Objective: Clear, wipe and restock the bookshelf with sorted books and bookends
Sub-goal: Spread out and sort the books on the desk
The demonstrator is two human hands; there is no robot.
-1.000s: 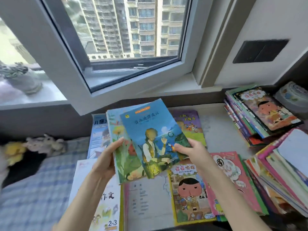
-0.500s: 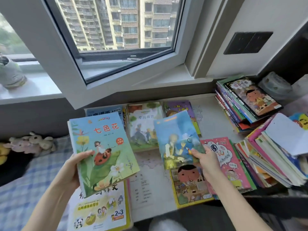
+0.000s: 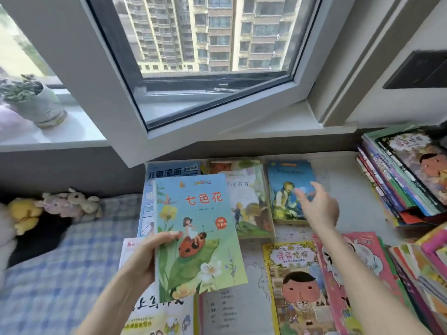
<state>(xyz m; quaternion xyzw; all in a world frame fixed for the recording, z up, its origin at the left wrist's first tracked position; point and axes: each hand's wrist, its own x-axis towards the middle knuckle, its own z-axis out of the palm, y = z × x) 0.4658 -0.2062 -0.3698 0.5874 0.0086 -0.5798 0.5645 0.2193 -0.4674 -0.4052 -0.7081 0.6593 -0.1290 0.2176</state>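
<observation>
Books [image 3: 249, 206] lie face-up in rows across the bench [image 3: 338, 180], below the window. Stacked books [image 3: 408, 175] sit at far right, with a second pile [image 3: 425, 274] nearer. Ladybird book [image 3: 198, 233]: raised above the bench, tilted, cover to camera, overlapping the row behind. Blue-cover book [image 3: 285, 189]: flat at the back of the bench. Left grip [image 3: 147, 257]: closed on the ladybird book's left edge, thumb across the cover, fingers hidden behind. Right grip [image 3: 319, 209]: wide, fingers spread and blurred over the blue-cover book's right edge; contact cannot be told.
</observation>
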